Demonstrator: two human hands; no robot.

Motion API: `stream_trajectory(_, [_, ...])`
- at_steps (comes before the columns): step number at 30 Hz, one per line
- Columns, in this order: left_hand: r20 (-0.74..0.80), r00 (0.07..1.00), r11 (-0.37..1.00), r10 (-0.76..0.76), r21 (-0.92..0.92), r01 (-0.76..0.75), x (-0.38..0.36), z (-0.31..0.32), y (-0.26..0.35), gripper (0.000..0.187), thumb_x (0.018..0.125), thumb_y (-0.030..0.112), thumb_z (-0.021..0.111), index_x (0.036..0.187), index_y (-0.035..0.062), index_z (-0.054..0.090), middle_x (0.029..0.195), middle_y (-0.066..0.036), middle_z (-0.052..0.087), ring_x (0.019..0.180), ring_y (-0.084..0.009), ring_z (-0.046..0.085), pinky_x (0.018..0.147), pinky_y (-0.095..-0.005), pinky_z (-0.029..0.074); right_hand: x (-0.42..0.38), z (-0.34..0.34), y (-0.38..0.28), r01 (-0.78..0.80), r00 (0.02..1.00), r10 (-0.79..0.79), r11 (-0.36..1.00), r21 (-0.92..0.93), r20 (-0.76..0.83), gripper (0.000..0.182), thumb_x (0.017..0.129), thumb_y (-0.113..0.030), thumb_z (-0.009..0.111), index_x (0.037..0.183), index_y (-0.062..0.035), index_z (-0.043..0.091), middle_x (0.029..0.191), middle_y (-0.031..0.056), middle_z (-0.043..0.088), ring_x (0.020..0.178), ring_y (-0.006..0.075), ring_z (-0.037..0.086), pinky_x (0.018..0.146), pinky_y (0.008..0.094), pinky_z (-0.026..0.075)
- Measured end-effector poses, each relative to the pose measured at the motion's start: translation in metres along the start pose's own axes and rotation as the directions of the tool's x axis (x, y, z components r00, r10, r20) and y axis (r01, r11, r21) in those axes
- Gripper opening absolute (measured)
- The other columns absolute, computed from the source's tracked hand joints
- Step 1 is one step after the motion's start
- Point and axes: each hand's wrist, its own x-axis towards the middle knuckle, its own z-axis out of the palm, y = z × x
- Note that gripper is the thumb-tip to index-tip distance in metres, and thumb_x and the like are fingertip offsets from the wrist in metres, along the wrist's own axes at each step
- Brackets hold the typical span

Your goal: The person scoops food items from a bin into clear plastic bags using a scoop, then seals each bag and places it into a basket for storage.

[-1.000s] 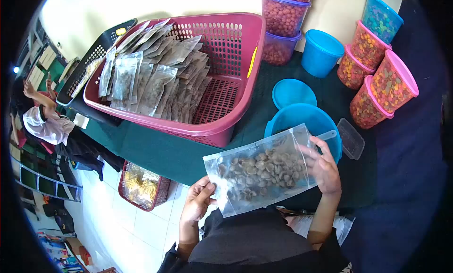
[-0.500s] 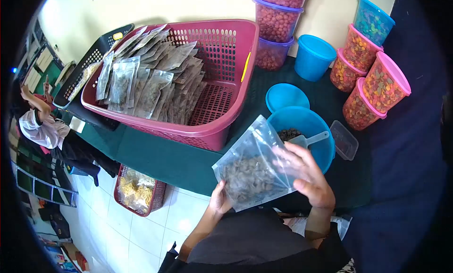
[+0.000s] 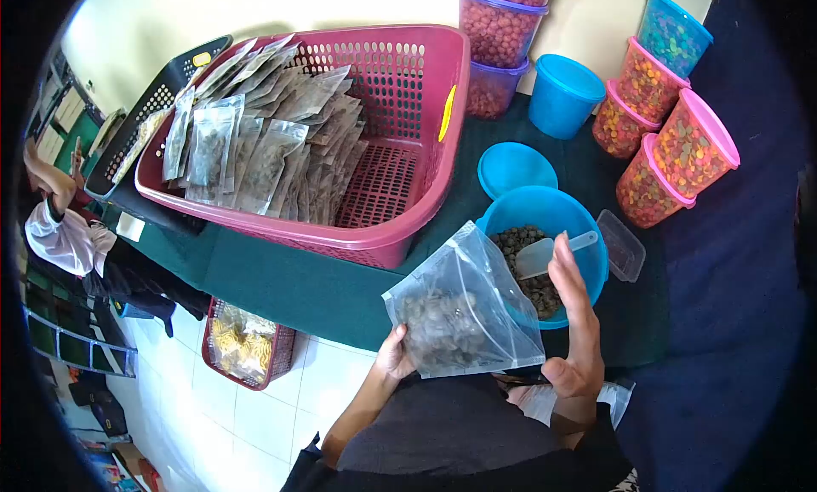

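My left hand grips the lower left edge of a clear plastic pouch, which is partly filled with small dark brown pieces. My right hand is raised just beside the pouch's right corner, fingers stretched out and thumb apart, holding nothing. Behind the pouch stands a blue tub with more of the dark pieces in it. A translucent scoop rests on those pieces, its handle toward the tub's right side. The pouch hides part of the tub.
A maroon basket holds many filled pouches. Near the tub lie a round blue lid and a clear plastic lid. Stacked tubs and a closed blue tub stand behind. Another person is at the left.
My right hand has come away from the pouch's face to its right side, with fingers straightened. My left hand keeps hold of the pouch. More of the tub's contents and scoop shows.
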Motion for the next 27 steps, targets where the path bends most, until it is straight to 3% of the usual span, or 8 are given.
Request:
stream_trajectory(1, [-0.003,1.0,1.0,0.006,0.012,-0.006,0.0,-0.005,0.002,0.07,0.068,0.035,0.067,0.123,0.0067,0.033,0.123,-0.011,0.04,0.113,-0.0281,0.038,0.094,-0.0457,0.03,0.002,0.001,0.0,-0.005,1.0,0.005,1.0,0.001,-0.003,0.069,0.075,-0.047,0.051,0.12,0.0045,0.038,0.129,0.0257,0.028,0.123,0.0337,0.026,0.097,0.0503,0.017])
stream_trajectory(3, [-0.003,1.0,0.999,0.002,0.032,-0.002,-0.001,-0.009,0.011,0.069,0.068,0.034,0.068,0.122,0.0066,0.034,0.122,-0.011,0.041,0.113,-0.0279,0.038,0.094,-0.0455,0.031,0.005,0.002,-0.001,0.048,0.925,-0.001,0.992,-0.113,0.381,0.067,0.076,-0.041,0.054,0.121,0.0055,0.035,0.128,0.028,0.028,0.122,0.0355,0.026,0.097,0.0475,0.02])
stream_trajectory(7, [-0.039,0.999,0.993,-0.005,0.118,0.009,-0.003,0.007,0.037,0.061,0.07,0.024,0.067,0.118,0.0039,0.037,0.115,-0.011,0.046,0.106,-0.0264,0.045,0.089,-0.0427,0.037,-0.013,0.02,0.007,-0.17,0.985,0.173,0.981,0.098,-0.024,0.066,0.073,-0.029,0.06,0.123,0.0047,0.033,0.125,0.0244,0.035,0.116,0.0311,0.037,0.094,0.0385,0.029])
stream_trajectory(9, [-0.046,0.999,0.981,0.019,0.195,-0.01,-0.005,0.015,0.05,0.057,0.07,0.02,0.066,0.117,0.0027,0.038,0.112,-0.011,0.048,0.103,-0.0253,0.048,0.087,-0.0413,0.04,-0.02,0.024,0.0,-0.341,0.9,0.412,0.869,0.36,-0.142,0.062,0.07,-0.015,0.062,0.122,0.0039,0.033,0.105,0.0188,0.051,0.082,0.0175,0.055,0.071,0.0276,0.045])
stream_trajectory(15, [-0.135,0.988,0.915,-0.07,0.385,0.118,-0.012,0.016,0.078,0.041,0.072,0.003,0.061,0.109,-0.0005,0.045,0.099,-0.01,0.055,0.09,-0.019,0.055,0.082,-0.0345,0.044,-0.046,0.037,-0.004,-0.585,0.751,0.653,0.726,0.36,-0.098,0.052,0.067,-0.008,0.065,0.112,0.0039,0.042,0.084,0.0126,0.057,0.062,0.0088,0.054,0.055,0.0191,0.044])
stream_trajectory(17, [-0.13,0.988,0.901,-0.082,0.414,0.129,-0.014,0.02,0.086,0.036,0.072,0.004,0.062,0.105,-0.0007,0.048,0.095,-0.008,0.057,0.086,-0.0174,0.056,0.077,-0.0329,0.046,-0.055,0.042,-0.004,-0.708,0.677,0.733,0.624,0.331,0.067,0.045,0.067,-0.008,0.065,0.107,0.004,0.047,0.081,0.0113,0.057,0.064,0.0085,0.054,0.055,0.0189,0.044])
stream_trajectory(24, [-0.174,0.984,0.665,-0.047,0.729,0.161,-0.017,0.018,0.116,0.028,0.068,0.01,0.069,0.089,0.0011,0.054,0.071,-0.001,0.055,0.056,-0.0071,0.05,0.044,-0.0199,0.04,-0.074,0.092,0.006,-0.745,0.543,0.839,0.496,0.446,-0.026,0.02,0.073,-0.004,0.06,0.092,0.003,0.055,0.079,0.0055,0.058,0.073,0.0083,0.054,0.064,0.02,0.043])
stream_trajectory(27, [-0.185,0.981,0.65,-0.061,0.738,0.18,-0.017,0.027,0.125,0.027,0.069,0.011,0.068,0.09,0.0003,0.056,0.076,-0.003,0.058,0.061,-0.0077,0.052,0.05,-0.0208,0.042,-0.085,0.112,0.01,-0.709,0.539,0.841,0.487,0.51,-0.054,0.016,0.076,-0.003,0.058,0.09,0.0029,0.055,0.077,0.0048,0.057,0.071,0.0092,0.055,0.064,0.0207,0.044])
